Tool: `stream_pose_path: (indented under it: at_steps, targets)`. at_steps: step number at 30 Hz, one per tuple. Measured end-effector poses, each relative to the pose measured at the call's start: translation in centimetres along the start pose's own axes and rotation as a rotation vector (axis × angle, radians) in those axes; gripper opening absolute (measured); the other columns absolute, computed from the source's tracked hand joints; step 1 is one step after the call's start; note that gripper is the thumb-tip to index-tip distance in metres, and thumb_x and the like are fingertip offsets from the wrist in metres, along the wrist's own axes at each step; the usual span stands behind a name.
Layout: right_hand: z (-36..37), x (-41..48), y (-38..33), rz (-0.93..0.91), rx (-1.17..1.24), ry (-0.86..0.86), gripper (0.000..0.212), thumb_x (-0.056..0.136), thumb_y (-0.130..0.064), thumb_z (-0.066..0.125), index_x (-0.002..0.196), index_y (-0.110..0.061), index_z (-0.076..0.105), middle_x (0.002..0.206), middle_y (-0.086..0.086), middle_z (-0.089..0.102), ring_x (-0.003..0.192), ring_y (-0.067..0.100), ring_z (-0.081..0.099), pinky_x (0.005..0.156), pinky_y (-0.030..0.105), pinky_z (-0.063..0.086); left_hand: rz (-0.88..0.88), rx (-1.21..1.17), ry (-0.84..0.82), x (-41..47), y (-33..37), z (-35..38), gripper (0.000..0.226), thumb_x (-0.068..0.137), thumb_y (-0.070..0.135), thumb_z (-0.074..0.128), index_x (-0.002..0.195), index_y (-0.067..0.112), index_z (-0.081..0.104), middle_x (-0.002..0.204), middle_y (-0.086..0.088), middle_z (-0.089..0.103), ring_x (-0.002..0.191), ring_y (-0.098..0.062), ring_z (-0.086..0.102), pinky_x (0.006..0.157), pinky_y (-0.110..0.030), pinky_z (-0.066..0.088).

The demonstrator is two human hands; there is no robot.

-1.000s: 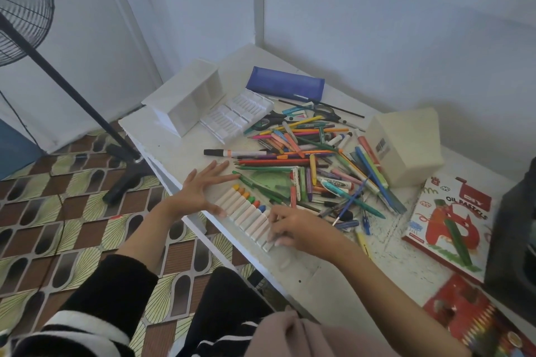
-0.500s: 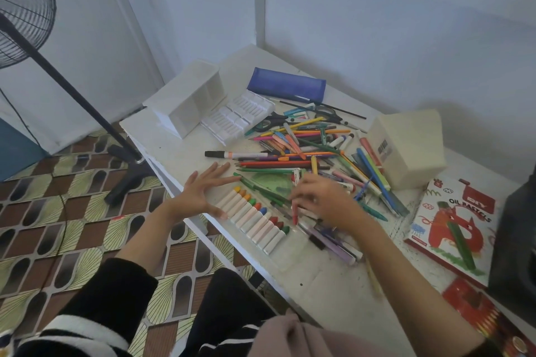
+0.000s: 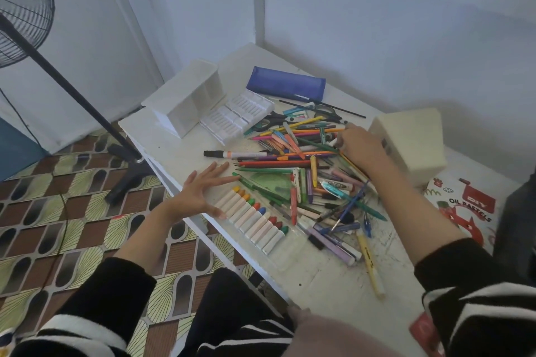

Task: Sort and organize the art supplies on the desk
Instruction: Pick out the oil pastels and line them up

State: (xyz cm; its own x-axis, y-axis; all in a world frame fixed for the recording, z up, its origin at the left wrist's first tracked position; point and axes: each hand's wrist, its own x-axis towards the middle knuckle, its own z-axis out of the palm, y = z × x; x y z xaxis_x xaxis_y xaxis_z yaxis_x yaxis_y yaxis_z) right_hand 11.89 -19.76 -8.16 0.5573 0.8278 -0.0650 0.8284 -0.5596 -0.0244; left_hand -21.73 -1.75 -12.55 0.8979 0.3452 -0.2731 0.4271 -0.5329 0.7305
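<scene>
The left hand [image 3: 203, 191] lies flat, fingers spread, on the desk [image 3: 174, 151] beside the row of crayons [image 3: 252, 219], while the right hand [image 3: 361, 149] reaches into the far side of the pen pile [image 3: 284, 164], fingertips curled out of sight so that any hold cannot be told.

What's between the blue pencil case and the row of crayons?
Head view: a jumbled pile of pencils and markers lies between the blue pencil case and the row of crayons.
</scene>
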Motion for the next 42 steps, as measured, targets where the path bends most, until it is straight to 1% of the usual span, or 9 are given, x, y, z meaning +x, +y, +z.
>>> stream_pose_path:
  at_steps: [6, 10, 15, 17, 20, 25, 35, 38, 42]
  targets:
    - [0.8, -0.7, 1.0, -0.056, -0.014, 0.096, 0.017, 0.084, -0.006, 0.055, 0.094, -0.012, 0.068, 0.099, 0.007, 0.055, 0.091, 0.029, 0.056, 0.071, 0.034, 0.049, -0.004, -0.001, -0.007, 0.0, 0.0, -0.1, 0.083, 0.050, 0.054, 0.075, 0.119, 0.075, 0.033, 0.153, 0.027, 0.010, 0.143, 0.004, -0.006, 0.112, -0.036, -0.017]
    - [0.7, -1.6, 1.0, -0.067, 0.002, 0.180, 0.018, 0.084, 0.004, 0.050, 0.097, -0.007, 0.057, 0.105, 0.011, 0.054, 0.079, 0.033, 0.058, 0.061, 0.033, 0.043, -0.001, -0.003, -0.009, 0.0, 0.1, -0.1, 0.082, 0.047, 0.059, 0.073, 0.117, 0.077, 0.033, 0.153, 0.028, 0.010, 0.143, 0.004, -0.007, 0.112, -0.035, -0.017]
    - [-1.4, -3.7, -0.1, -0.039, 0.456, 0.297, 0.015, 0.094, -0.009, 0.050, 0.107, -0.012, 0.057, 0.103, 0.000, 0.061, 0.071, 0.014, 0.057, 0.065, 0.020, 0.039, 0.004, 0.000, -0.005, -0.1, 0.2, -0.1, 0.083, 0.048, 0.060, 0.072, 0.120, 0.073, 0.033, 0.154, 0.025, 0.011, 0.143, 0.003, -0.006, 0.112, -0.036, -0.017]
    - [-2.2, -5.0, -1.1, -0.044, 0.737, 0.273, 0.016, 0.093, -0.006, 0.052, 0.105, -0.016, 0.058, 0.097, 0.000, 0.062, 0.064, 0.002, 0.061, 0.061, 0.006, 0.042, 0.005, 0.001, -0.004, -0.1, 0.3, -0.2, 0.084, 0.046, 0.062, 0.071, 0.120, 0.073, 0.033, 0.154, 0.026, 0.011, 0.143, 0.003, -0.006, 0.112, -0.034, -0.016]
    - [-2.6, -7.0, -2.7, -0.014, 1.039, 0.194, 0.018, 0.091, -0.004, 0.054, 0.101, -0.018, 0.059, 0.093, 0.003, 0.066, 0.067, 0.004, 0.067, 0.065, 0.016, 0.052, 0.006, -0.007, -0.005, -0.2, 0.3, -0.2, 0.083, 0.046, 0.062, 0.071, 0.118, 0.075, 0.033, 0.154, 0.026, 0.011, 0.143, 0.004, -0.006, 0.111, -0.034, -0.016]
    - [-2.3, -10.5, -5.5, -0.055, 1.220, 0.020, 0.011, 0.088, -0.001, 0.060, 0.095, -0.008, 0.063, 0.083, 0.001, 0.070, 0.065, 0.015, 0.066, 0.064, 0.018, 0.051, 0.001, -0.005, -0.006, -0.2, 0.4, -0.1, 0.082, 0.046, 0.058, 0.071, 0.117, 0.076, 0.033, 0.154, 0.026, 0.011, 0.143, 0.003, -0.006, 0.112, -0.036, -0.016]
    - [-0.3, -14.9, -9.4, -0.232, 1.080, -0.423, 0.012, 0.088, -0.011, 0.062, 0.095, -0.016, 0.070, 0.076, 0.005, 0.071, 0.066, 0.010, 0.068, 0.065, 0.019, 0.054, 0.004, 0.000, -0.010, -0.1, 0.2, -0.2, 0.082, 0.052, 0.045, 0.077, 0.114, 0.079, 0.035, 0.151, 0.031, 0.011, 0.142, 0.007, -0.006, 0.111, -0.033, -0.016]
    - [-0.2, -15.2, -10.3, -0.253, 1.018, -0.470, 0.013, 0.089, -0.014, 0.062, 0.098, -0.010, 0.069, 0.071, -0.009, 0.067, 0.062, 0.003, 0.065, 0.064, 0.017, 0.053, 0.006, 0.001, -0.012, -0.2, 0.2, -0.2, 0.083, 0.056, 0.038, 0.078, 0.115, 0.078, 0.036, 0.151, 0.032, 0.011, 0.141, 0.008, -0.006, 0.111, -0.032, -0.016]
    - [-0.2, -15.3, -11.4, -0.251, 0.954, -0.472, 0.017, 0.090, -0.018, 0.061, 0.100, -0.008, 0.069, 0.083, -0.002, 0.066, 0.062, 0.005, 0.064, 0.064, 0.018, 0.053, 0.007, -0.002, -0.004, -0.2, 0.1, -0.2, 0.084, 0.057, 0.035, 0.077, 0.117, 0.076, 0.036, 0.152, 0.030, 0.011, 0.142, 0.006, -0.006, 0.112, -0.035, -0.016]
